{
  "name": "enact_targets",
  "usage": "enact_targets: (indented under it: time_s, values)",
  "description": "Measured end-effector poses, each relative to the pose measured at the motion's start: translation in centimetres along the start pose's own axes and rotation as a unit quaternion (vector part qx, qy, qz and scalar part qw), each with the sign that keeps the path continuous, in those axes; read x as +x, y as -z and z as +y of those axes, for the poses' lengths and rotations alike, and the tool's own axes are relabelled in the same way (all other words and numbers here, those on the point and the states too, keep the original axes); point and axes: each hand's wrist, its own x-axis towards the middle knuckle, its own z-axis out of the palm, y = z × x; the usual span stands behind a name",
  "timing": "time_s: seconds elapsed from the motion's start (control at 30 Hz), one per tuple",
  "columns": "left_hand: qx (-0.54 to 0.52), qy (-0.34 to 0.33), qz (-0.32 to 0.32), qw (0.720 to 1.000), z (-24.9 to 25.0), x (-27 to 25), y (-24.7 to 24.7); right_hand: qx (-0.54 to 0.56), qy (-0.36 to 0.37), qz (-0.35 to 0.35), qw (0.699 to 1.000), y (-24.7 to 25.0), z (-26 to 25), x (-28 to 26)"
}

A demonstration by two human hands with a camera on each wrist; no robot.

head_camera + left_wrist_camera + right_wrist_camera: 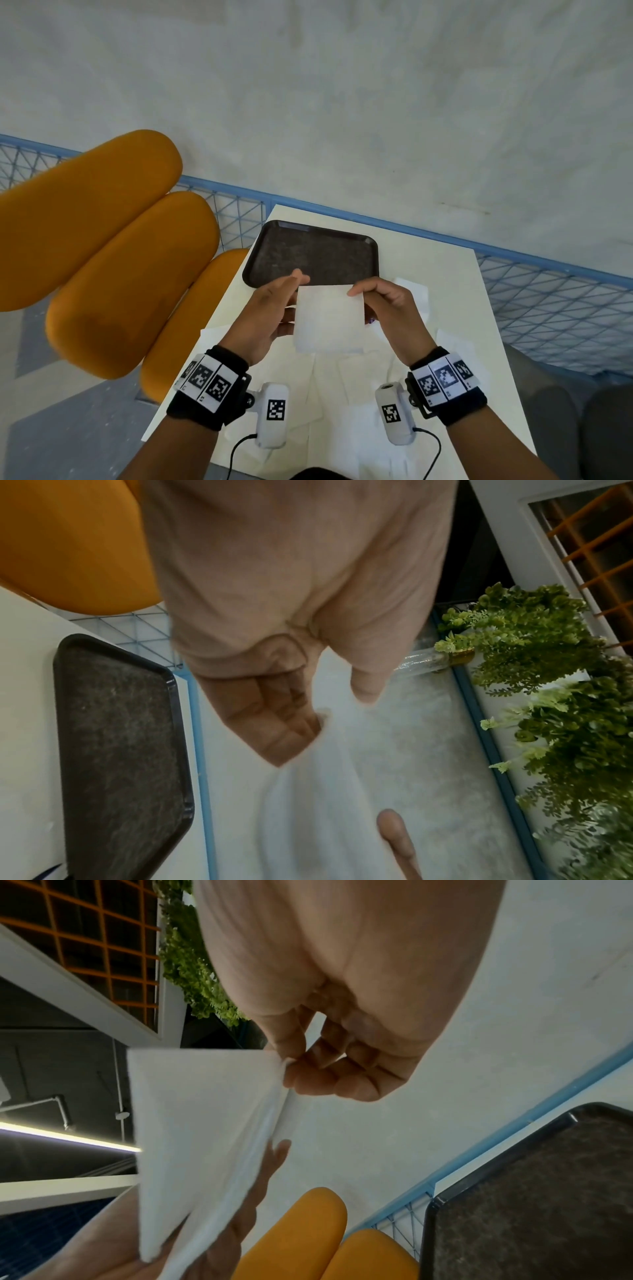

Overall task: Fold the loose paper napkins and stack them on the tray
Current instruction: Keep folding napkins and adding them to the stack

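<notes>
Both hands hold one white paper napkin point(329, 318) in the air above the table, just in front of the dark tray point(308, 253). My right hand point(356, 291) pinches its top right corner between thumb and forefinger point(291, 1069). On the other side, my left hand point(294, 284) holds its left edge, with the fingers point(274, 718) curled against the paper point(318, 818). The sheet point(198, 1123) hangs doubled, its layers parting a little. Nothing lies on the tray point(120, 737). Loose napkins point(342, 383) lie flat on the white table point(462, 274) beneath my wrists, and others point(414, 291) lie to the right.
Orange chair cushions point(102, 240) crowd the table's left side. A blue wire fence point(548, 301) runs behind the table's far edge. Green plants point(548, 669) hang beyond it. A grey seat point(582, 418) stands at the right.
</notes>
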Motion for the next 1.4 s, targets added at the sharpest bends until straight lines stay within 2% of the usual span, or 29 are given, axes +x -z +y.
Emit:
enact_targets:
  time_s: [0.13,0.27,0.33,0.43,0.53,0.67,0.77,0.87,0.93,1.1,1.23,1.3,1.4]
  values:
    - [0.028,-0.011,0.019,0.999,-0.3,0.2,0.0,-0.012,-0.004,-0.007,1.000,0.1,0.2,0.0]
    - [0.102,-0.078,0.045,0.991,-0.5,0.5,0.1,-0.003,-0.039,-0.036,0.999,0.8,0.3,0.4]
    - [0.143,-0.110,0.054,0.982,-0.6,0.5,0.0,-0.039,-0.053,-0.046,0.997,0.9,0.1,0.8]
    - [0.196,-0.141,0.049,0.969,-0.4,0.5,-0.5,-0.146,-0.010,-0.072,0.987,0.4,-0.5,1.4]
    - [0.202,-0.164,0.024,0.965,-0.2,0.2,-1.2,-0.235,0.050,-0.103,0.965,-0.2,-1.3,1.8]
    - [0.190,-0.168,0.008,0.967,-0.2,0.3,-1.8,-0.256,0.077,-0.103,0.958,0.4,-1.3,2.0]
    - [0.227,-0.174,0.007,0.958,-0.4,0.3,-2.5,-0.267,0.072,-0.117,0.954,1.2,-1.2,2.0]
    - [0.238,-0.191,0.039,0.951,-0.4,0.8,-3.2,-0.265,0.066,-0.118,0.955,2.8,-1.5,1.9]
    - [0.214,-0.194,0.055,0.956,-0.2,1.3,-3.4,-0.263,0.058,-0.090,0.959,4.8,-1.4,2.1]
    - [0.185,-0.192,0.052,0.962,0.0,1.8,-5.6,-0.250,0.035,-0.055,0.966,8.5,-0.9,1.7]
    - [0.151,-0.162,0.060,0.973,-0.3,2.2,-7.8,-0.123,-0.003,-0.032,0.992,10.2,0.1,1.3]
    - [0.124,-0.146,0.070,0.979,-0.5,2.1,-8.7,-0.053,-0.027,-0.052,0.997,10.4,0.8,0.8]
    - [0.073,-0.111,0.097,0.986,-1.2,2.2,-9.6,-0.054,-0.039,-0.076,0.995,10.0,2.7,0.2]
